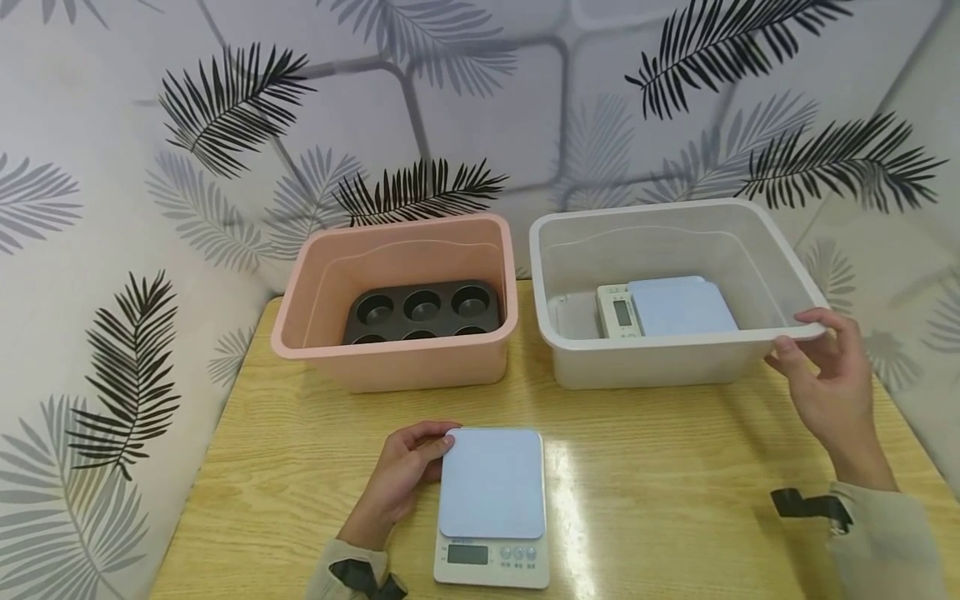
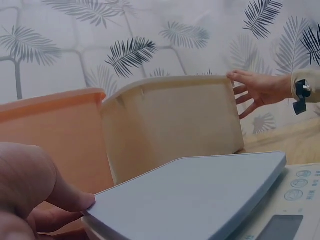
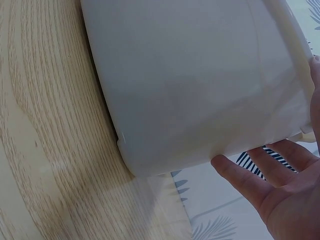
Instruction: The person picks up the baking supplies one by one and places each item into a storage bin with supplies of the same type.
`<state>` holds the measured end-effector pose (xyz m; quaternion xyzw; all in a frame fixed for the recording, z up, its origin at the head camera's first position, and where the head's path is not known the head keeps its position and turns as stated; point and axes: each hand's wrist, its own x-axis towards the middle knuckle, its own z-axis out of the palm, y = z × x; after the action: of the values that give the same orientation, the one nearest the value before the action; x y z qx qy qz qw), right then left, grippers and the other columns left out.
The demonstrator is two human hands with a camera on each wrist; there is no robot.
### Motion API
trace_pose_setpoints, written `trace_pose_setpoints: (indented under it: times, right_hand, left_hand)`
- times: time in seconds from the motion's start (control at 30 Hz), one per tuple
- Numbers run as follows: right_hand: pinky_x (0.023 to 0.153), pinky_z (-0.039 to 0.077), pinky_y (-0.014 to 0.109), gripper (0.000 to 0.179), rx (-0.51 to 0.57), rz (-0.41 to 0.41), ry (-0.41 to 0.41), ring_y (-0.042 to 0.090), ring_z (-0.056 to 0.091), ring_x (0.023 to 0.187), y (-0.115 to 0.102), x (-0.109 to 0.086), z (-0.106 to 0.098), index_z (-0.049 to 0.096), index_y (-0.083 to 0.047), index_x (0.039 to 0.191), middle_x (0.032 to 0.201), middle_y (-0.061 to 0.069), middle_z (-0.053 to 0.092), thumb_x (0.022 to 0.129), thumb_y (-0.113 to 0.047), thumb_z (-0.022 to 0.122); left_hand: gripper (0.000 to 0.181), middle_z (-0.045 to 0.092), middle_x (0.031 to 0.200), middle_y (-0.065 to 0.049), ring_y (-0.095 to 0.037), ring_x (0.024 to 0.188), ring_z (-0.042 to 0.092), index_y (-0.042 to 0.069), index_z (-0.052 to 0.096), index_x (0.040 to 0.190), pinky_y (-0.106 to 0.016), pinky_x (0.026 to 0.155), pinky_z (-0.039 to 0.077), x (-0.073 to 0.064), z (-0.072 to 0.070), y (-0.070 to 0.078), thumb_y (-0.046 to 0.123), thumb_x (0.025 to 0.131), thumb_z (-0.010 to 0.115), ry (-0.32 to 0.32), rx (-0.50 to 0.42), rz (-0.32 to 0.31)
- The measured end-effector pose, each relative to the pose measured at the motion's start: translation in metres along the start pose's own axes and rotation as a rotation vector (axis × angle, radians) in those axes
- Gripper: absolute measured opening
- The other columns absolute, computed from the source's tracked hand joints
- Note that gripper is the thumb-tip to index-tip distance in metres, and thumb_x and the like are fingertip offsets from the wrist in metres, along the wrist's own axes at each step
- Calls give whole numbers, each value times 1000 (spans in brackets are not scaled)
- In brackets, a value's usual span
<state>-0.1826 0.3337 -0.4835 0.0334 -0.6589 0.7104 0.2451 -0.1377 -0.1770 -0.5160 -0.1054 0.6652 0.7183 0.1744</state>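
Note:
A kitchen scale (image 1: 492, 483) with a pale blue platform lies on the table, its display and buttons toward the near edge. My left hand (image 1: 405, 467) pinches the platform's far left corner; in the left wrist view the thumb (image 2: 75, 197) is on the top edge and fingers are below it. My right hand (image 1: 832, 383) holds the rim of a white plastic bin (image 1: 645, 364) at its front right corner. Fingers (image 3: 245, 182) touch the bin's outer wall in the right wrist view. Inside that bin is a second scale (image 1: 682, 306), turned sideways.
Left of the white bin stands a pink bin (image 1: 420, 367) holding a dark muffin tin (image 1: 422, 307). Both bins are at the back of the wooden table (image 1: 300, 467), near a wall (image 1: 480, 108) covered in a leaf pattern.

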Motion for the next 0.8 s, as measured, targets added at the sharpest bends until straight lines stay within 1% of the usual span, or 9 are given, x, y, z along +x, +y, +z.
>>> trace_pose_setpoints:
  times: [0.17, 0.27, 0.43, 0.6, 0.8]
  right_hand:
    - [83, 63, 18, 47, -29, 10, 2, 7, 73, 110, 0, 0, 0, 48, 12, 144, 118, 3, 72, 100, 16, 63]
    - [83, 63, 18, 47, -32, 11, 6, 7, 74, 110, 0, 0, 1, 48, 13, 144, 117, 2, 73, 100, 16, 63]
    - [82, 64, 19, 47, -24, 1, -1, 7, 74, 110, -1, 1, 1, 47, 14, 144, 121, 6, 71, 99, 17, 62]
    - [81, 64, 18, 46, -31, 6, 8, 7, 74, 110, -1, 0, 0, 48, 14, 142, 121, 7, 69, 99, 17, 63]
    - [82, 63, 18, 47, -38, 13, 4, 6, 73, 111, -1, 0, 0, 46, 15, 144, 127, 8, 66, 99, 17, 62]
  left_hand:
    - [36, 75, 116, -6, -13, 99, 76, -13, 65, 139, -29, 83, 67, -2, 0, 6, 1, 106, 65, 15, -39, 6]
    - [35, 76, 117, -6, -14, 99, 75, -11, 66, 139, -27, 83, 67, -5, 0, 13, 2, 106, 65, 32, -35, 12]
    - [33, 75, 120, -7, -16, 100, 72, -8, 68, 138, -26, 82, 65, -8, 0, 24, 4, 107, 65, 47, -16, 19]
    - [32, 75, 117, -7, -16, 98, 73, -10, 67, 137, -26, 81, 65, -10, 3, 35, 4, 108, 63, 54, -14, 22]
    - [32, 74, 115, -8, -16, 97, 74, -11, 66, 136, -26, 80, 66, -13, 7, 49, 3, 109, 61, 56, 0, 57]
